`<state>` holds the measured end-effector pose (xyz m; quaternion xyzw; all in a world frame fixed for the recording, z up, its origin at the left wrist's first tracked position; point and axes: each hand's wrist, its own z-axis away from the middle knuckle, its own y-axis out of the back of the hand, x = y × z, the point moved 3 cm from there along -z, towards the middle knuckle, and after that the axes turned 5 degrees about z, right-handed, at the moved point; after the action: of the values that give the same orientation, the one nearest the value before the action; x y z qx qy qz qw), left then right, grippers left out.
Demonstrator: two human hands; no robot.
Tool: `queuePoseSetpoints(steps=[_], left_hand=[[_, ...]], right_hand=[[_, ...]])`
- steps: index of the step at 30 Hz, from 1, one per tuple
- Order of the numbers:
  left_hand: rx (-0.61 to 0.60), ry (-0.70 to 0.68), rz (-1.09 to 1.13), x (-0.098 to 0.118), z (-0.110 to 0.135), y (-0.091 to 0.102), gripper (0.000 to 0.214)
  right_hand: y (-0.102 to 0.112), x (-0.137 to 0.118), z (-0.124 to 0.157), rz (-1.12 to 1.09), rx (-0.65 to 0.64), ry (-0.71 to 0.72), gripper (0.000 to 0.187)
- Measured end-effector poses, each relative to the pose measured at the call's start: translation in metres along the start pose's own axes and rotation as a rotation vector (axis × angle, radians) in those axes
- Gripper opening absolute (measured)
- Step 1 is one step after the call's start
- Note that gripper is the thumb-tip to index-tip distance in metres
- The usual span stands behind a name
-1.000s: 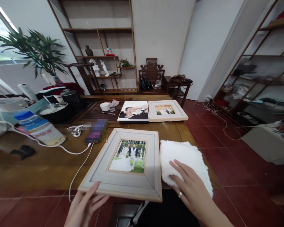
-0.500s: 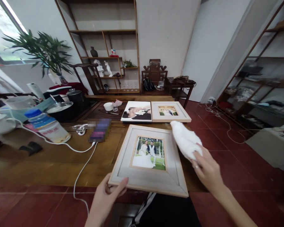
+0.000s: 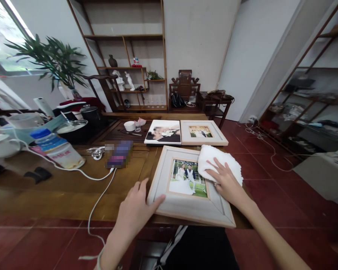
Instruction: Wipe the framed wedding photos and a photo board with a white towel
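In the head view, I have a pale picture frame (image 3: pixel 190 204) face up at the near edge of the wooden counter (image 3: pixel 67 191), its photo (image 3: pixel 187 178) showing two people outdoors. My left hand (image 3: pixel 135 206) is at its near left corner: thumb laid on the border, the other fingers spread apart just outside the left edge; whether they touch the wood I cannot tell. My right hand (image 3: pixel 227 183) lies on a white fluffy cloth (image 3: pixel 210 153), fingers apart and flattened over it rather than clamped, and the cloth covers the frame's far right part and hangs past its right side. Just behind, a second frame (image 3: pixel 221 139) sits beside a white-edged picture panel (image 3: pixel 162 133). Farther left I see a blurred-out phone (image 3: pixel 119 153) on a white cable (image 3: pixel 93 215), then a blue-capped bottle (image 3: pixel 59 148) leaning to one side.
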<state>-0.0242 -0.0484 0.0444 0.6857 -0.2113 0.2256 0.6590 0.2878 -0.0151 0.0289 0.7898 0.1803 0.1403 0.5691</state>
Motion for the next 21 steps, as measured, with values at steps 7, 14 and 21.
queuePoseSetpoints(steps=[7,14,21], left_hand=[[-0.042,-0.635,0.207,0.021,-0.052,-0.033,0.046],[-0.08,-0.626,0.216,0.023,-0.066,-0.039,0.033],[-0.048,-0.639,0.245,0.019,-0.074,-0.043,0.032]], right_hand=[[0.002,0.005,-0.012,-0.045,-0.029,0.034,0.073],[-0.002,0.014,-0.021,-0.098,0.008,0.013,0.073],[-0.003,0.02,-0.014,-0.092,0.153,-0.011,0.065]])
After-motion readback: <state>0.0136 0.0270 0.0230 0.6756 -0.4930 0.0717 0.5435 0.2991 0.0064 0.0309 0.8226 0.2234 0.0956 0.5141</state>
